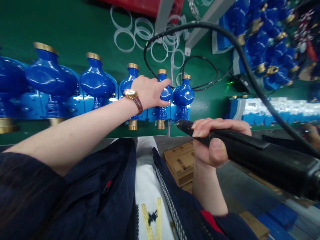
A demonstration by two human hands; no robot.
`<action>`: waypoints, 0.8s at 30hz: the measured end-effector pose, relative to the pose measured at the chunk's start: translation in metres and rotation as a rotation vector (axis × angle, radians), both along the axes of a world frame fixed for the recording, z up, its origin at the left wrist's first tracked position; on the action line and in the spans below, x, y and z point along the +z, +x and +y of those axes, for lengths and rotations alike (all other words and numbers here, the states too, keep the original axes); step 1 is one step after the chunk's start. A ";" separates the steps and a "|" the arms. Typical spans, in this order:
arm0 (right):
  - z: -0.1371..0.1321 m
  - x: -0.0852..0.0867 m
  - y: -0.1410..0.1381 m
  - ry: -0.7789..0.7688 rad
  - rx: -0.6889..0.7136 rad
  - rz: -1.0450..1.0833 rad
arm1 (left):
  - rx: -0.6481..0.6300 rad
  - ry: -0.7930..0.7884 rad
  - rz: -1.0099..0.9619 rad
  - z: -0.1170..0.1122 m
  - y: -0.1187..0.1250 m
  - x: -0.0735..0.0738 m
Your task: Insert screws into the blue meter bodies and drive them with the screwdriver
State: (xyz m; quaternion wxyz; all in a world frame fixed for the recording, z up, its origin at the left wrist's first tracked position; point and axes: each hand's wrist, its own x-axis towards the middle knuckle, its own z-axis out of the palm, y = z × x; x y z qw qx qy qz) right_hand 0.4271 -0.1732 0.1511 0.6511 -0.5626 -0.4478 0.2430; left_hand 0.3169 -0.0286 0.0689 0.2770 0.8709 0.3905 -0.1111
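Observation:
A row of blue water meter bodies with brass ends lies along the green table [62, 23]. My left hand [150, 91], with a gold watch on the wrist, rests closed over one meter body [165, 94] near the row's right end. The last meter [183, 95] sits just right of it. My right hand [215, 140] is wrapped round a black electric screwdriver [250, 150]. Its tip points left at the base of the last meter. A thick black cable [250, 76] arcs from the tool over the table.
Several white plastic rings [143, 31] lie at the back of the table. A heap of more blue meters [267, 40] fills the back right. Cardboard boxes [181, 163] sit below the table edge. White and blue parts [272, 110] line the right side.

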 end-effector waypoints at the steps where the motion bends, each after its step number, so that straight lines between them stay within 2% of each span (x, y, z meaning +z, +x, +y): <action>1: 0.000 0.001 0.000 0.006 0.007 0.003 | 0.000 -0.004 -0.001 0.000 0.000 0.000; 9: 0.004 0.000 -0.004 0.026 0.035 0.009 | 0.016 -0.048 -0.042 -0.001 -0.001 -0.002; 19: -0.001 0.013 -0.002 -0.054 0.038 -0.044 | 0.000 -0.005 -0.045 -0.002 -0.001 0.001; 24: 0.000 0.008 -0.001 -0.039 0.047 -0.051 | 0.017 -0.046 -0.063 -0.002 -0.002 -0.001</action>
